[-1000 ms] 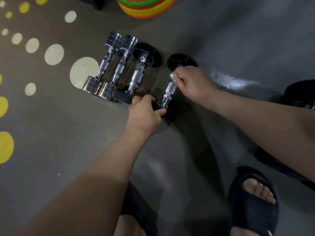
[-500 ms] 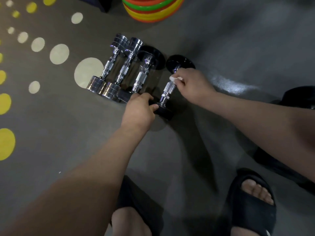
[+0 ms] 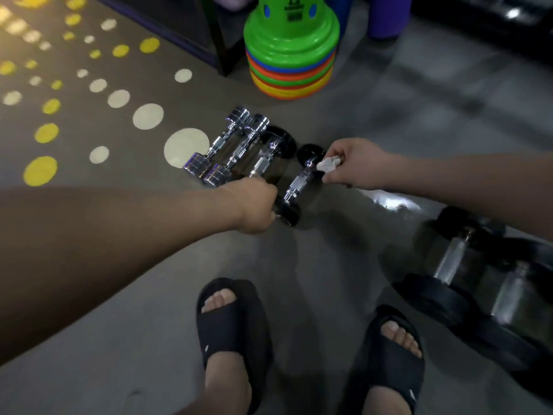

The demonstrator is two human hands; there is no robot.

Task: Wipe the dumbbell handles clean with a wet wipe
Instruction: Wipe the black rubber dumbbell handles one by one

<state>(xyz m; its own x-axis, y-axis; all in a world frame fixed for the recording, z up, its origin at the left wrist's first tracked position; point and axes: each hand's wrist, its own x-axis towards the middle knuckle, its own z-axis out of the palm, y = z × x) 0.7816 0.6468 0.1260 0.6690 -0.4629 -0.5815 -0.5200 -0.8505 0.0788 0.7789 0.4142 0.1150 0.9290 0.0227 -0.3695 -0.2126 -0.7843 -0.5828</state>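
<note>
The dumbbell (image 3: 299,182) lay on the floor (image 3: 329,265), with the left hand (image 3: 254,205) gripping its near end. Fingers of the right hand (image 3: 350,164) pinched the wet wipe (image 3: 328,163) beside the handle. A loose grip might let the dumbbell roll.

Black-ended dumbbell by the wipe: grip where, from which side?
Grip the knurled handle mid-bar, from above and the right. The dumbbell lies flat, black heads lifting the bar off the floor; a neighbouring dumbbell crowds its left. Left hand holds its near head; right hand pinches the wipe by the far one.
</note>
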